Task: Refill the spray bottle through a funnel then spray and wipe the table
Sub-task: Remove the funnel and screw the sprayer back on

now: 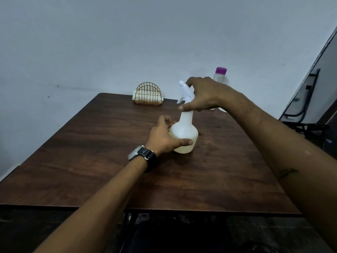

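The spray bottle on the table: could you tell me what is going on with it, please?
A person is handling the white spray bottle, which stands upright on the dark wooden table. The left hand holds its round body and the right hand grips the trigger head, which is on the bottle. At the table's far edge stand a clear bottle with a purple cap and a gold wire napkin holder.

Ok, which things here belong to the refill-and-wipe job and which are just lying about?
Job: spray bottle, left hand gripping its body, right hand on its top; table; purple-capped bottle, likely the refill.
Lying about: wire napkin holder, though its napkins might serve for wiping.
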`<state>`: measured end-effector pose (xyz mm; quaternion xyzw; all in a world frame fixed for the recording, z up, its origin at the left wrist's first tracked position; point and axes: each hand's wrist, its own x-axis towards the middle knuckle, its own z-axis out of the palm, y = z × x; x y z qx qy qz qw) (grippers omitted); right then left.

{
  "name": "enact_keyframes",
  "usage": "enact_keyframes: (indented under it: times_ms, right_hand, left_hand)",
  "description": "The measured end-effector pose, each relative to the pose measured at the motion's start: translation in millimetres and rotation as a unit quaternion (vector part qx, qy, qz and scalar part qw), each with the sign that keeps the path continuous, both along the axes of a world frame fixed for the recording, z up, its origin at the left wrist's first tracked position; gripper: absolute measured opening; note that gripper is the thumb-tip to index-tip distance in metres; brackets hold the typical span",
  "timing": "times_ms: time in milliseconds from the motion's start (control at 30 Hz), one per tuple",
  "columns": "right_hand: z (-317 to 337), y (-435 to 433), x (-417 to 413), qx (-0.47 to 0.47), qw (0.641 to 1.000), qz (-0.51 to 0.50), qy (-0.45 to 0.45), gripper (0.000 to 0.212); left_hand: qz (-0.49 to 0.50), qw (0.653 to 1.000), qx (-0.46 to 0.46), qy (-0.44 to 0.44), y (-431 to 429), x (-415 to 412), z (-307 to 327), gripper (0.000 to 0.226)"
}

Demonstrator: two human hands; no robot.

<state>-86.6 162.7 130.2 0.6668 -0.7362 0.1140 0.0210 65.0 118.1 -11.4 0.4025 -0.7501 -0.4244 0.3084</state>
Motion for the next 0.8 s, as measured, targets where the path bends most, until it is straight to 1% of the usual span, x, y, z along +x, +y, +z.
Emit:
enact_keyframes:
  times_ms: [67, 133, 233, 300, 333, 433, 467, 533, 600, 633, 733, 800]
  right_hand:
    - [-15.6, 4.4, -1.8, -0.069, 0.995, -0.033, -0.065, 0.067]
    - [-35.8, 8.8, 0.4, -0.140, 0.982, -0.058, -0.115, 0.066]
    - [-61.2, 11.3, 6.6, -0.198, 0.964, -0.080, -0.156, 0.064]
    - [-69.2, 12.3, 7.6, -0.198, 0.962, -0.086, -0.166, 0.064]
    - [-70.6, 13.5, 7.0, -0.190, 0.960, -0.085, -0.188, 0.066]
    - [-69.4, 21.7, 7.4, -0.169, 0.940, -0.057, -0.292, 0.078]
    - [-69.5, 24.6, 8.4, -0.173, 0.933, -0.056, -0.312, 0.079]
    - [-72.1, 26.1, 10.8, -0.201, 0.924, -0.067, -0.319, 0.073]
    - [-73.2, 25.1, 14.1, -0.224, 0.921, -0.081, -0.309, 0.070]
    - [-72.8, 24.6, 15.3, -0.224, 0.921, -0.086, -0.307, 0.072]
    - [-69.6, 25.5, 14.1, -0.205, 0.919, -0.094, -0.324, 0.091]
    - [-69.6, 26.2, 13.1, -0.196, 0.912, -0.084, -0.350, 0.095]
  left_hand:
    - [0.004, 1.000, -0.002, 0.003, 1.1, 0.1, -0.3, 0.099]
    - [0.007, 1.000, -0.004, 0.006, 1.9, 0.0, -0.7, 0.099]
    - [0.010, 1.000, -0.004, 0.010, 2.9, 0.4, -1.6, 0.097]
    - [0.010, 1.000, -0.006, 0.014, 2.6, 0.1, -2.7, 0.095]
    - [0.011, 1.000, -0.006, 0.016, 2.5, -0.2, -2.9, 0.095]
    - [0.015, 1.000, -0.006, 0.027, 1.7, -0.3, -3.8, 0.093]
    - [0.015, 0.999, -0.007, 0.027, 1.7, -0.5, -3.9, 0.092]
    - [0.013, 0.999, -0.010, 0.027, 2.1, -0.8, -4.4, 0.092]
    - [0.014, 0.999, -0.010, 0.029, 2.5, -0.6, -4.4, 0.091]
    - [0.015, 0.999, -0.010, 0.029, 2.5, -0.4, -4.0, 0.091]
    - [0.014, 0.999, -0.005, 0.029, 2.9, -0.1, -3.8, 0.091]
    - [0.015, 0.999, -0.005, 0.032, 2.0, -0.2, -4.8, 0.090]
